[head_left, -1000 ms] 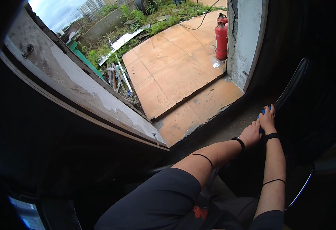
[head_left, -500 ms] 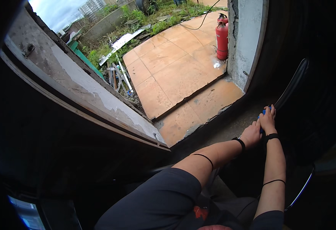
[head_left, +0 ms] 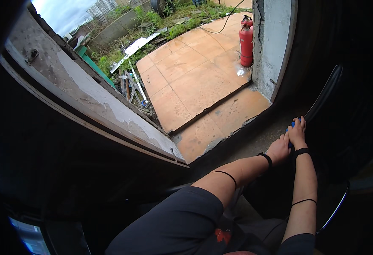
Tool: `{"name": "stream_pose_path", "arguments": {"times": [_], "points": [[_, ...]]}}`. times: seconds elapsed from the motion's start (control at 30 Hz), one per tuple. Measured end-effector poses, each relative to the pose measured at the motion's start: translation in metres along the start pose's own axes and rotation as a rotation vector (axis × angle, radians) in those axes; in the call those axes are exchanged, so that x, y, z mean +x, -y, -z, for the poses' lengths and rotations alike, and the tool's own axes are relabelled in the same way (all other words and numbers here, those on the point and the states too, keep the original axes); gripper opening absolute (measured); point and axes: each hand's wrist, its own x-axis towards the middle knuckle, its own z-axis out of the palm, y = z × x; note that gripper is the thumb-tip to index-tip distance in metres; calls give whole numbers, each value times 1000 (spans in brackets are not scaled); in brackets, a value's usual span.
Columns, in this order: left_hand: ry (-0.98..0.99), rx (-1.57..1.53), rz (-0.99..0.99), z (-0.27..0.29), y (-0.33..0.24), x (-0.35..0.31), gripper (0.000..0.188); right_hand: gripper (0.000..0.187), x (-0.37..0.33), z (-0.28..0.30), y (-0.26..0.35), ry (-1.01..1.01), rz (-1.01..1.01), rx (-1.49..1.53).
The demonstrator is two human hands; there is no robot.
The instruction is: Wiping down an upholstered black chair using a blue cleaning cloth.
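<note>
Both of my hands are close together at the right, beside a dark curved panel edge (head_left: 327, 87). My right hand (head_left: 297, 135) is closed around a small blue thing (head_left: 293, 124), parts of which show between and below the fingers. Just to its lower left, my left hand (head_left: 279, 148) presses against the same blue thing with bent fingers. Fingers cover most of it, so I cannot tell its kind. Black bands circle both wrists and forearms.
Ahead lies a doorway with an orange tiled step (head_left: 220, 123) and a raised tiled slab (head_left: 186, 80). Red fire extinguishers (head_left: 246, 46) stand by the right door post (head_left: 273, 46). A worn wall (head_left: 80, 89) runs along the left. Deep shadow surrounds me.
</note>
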Motion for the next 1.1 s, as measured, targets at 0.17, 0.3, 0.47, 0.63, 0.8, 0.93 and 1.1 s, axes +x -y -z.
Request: {"name": "stream_pose_path", "arguments": {"times": [0.17, 0.3, 0.47, 0.63, 0.8, 0.93, 1.1], "points": [[-14, 13, -16, -1, 3, 1, 75, 43, 1, -3, -2, -25, 29, 3], [-15, 31, -9, -3, 3, 1, 75, 43, 0, -1, 0, -22, 32, -6], [-28, 9, -18, -3, 2, -1, 75, 43, 0, -2, -2, -16, 18, -8], [-4, 6, -1, -1, 1, 0, 75, 43, 0, -1, -1, -12, 19, 1], [0, -12, 1, 0, 0, 0, 74, 43, 0, -1, -1, -11, 14, 2], [-9, 7, -6, -1, 3, 0, 74, 43, 0, -1, 0, -15, 16, 7], [-7, 14, 1, -2, 1, 0, 74, 43, -1, 0, -1, -14, 7, 10]]}}
